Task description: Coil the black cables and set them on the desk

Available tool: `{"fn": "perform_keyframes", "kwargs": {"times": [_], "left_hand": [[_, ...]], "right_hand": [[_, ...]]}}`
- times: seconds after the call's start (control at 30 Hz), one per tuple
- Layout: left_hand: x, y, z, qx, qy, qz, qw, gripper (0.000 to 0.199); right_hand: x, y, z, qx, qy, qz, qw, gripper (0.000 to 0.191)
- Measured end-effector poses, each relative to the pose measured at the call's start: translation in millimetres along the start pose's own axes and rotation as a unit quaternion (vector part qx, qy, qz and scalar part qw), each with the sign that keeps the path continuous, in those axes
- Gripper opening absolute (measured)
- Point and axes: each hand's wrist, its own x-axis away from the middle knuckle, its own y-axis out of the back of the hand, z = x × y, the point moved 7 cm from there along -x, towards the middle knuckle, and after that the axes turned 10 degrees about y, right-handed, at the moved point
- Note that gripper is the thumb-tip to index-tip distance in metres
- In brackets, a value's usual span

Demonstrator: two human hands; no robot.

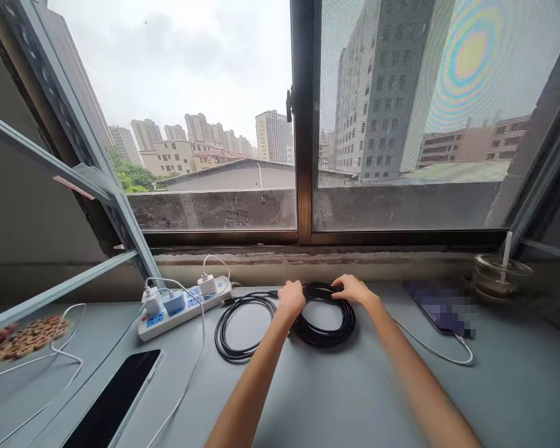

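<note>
Two coils of black cable lie side by side on the grey table. My left hand [292, 298] is closed at the upper left edge of the thicker coil [324, 339], its fingers curled around black cable and partly hidden from me. My right hand [352, 289] grips the upper right of that same coil, thumb and fingers bent over the strands. To the left, the thinner coil [221, 339] lies flat, partly covered by my left forearm. A dark connector end [227, 302] shows at its upper left, near the power strip.
A white power strip [186, 311] with chargers plugged in stands left of the coils. Nearer me lies a phone [114, 398], with a white cable [198, 354] beside it. On the right are a purple phone [436, 308] and a lidded plastic cup [500, 277]. A metal frame [130, 230] rises at left.
</note>
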Motion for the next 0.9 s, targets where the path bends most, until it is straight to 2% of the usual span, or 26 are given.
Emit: {"fn": "perform_keyframes", "kwargs": {"times": [0.17,0.27,0.37,0.53,0.7,0.9], "left_hand": [[3.3,0.6,-16.6,-0.004,-0.068,-0.062,0.996,0.048],[5.1,-13.2,-28.5,-0.01,-0.124,-0.082,0.989,0.051],[3.9,-31.7,-32.0,-0.03,-0.148,-0.084,0.985,0.056],[1.0,-49.3,-28.9,-0.055,-0.144,-0.083,0.985,0.061],[1.0,-46.8,-26.9,-0.064,-0.143,-0.086,0.984,0.06],[-2.7,-24.6,-15.5,-0.05,-0.105,-0.098,0.988,0.053]], "right_hand": [[-4.7,-0.7,1.2,0.022,0.034,-0.013,0.999,0.029],[-8.0,-4.3,0.3,0.023,0.057,-0.017,0.998,0.028],[-10.9,-10.3,2.1,0.013,0.091,-0.012,0.996,0.029],[-14.7,-12.6,11.8,0.012,0.122,-0.046,0.991,0.057],[-13.2,-12.4,21.9,0.033,0.12,-0.071,0.99,0.031],[-10.6,-17.0,26.7,0.076,0.089,-0.076,0.99,0.03]]}}
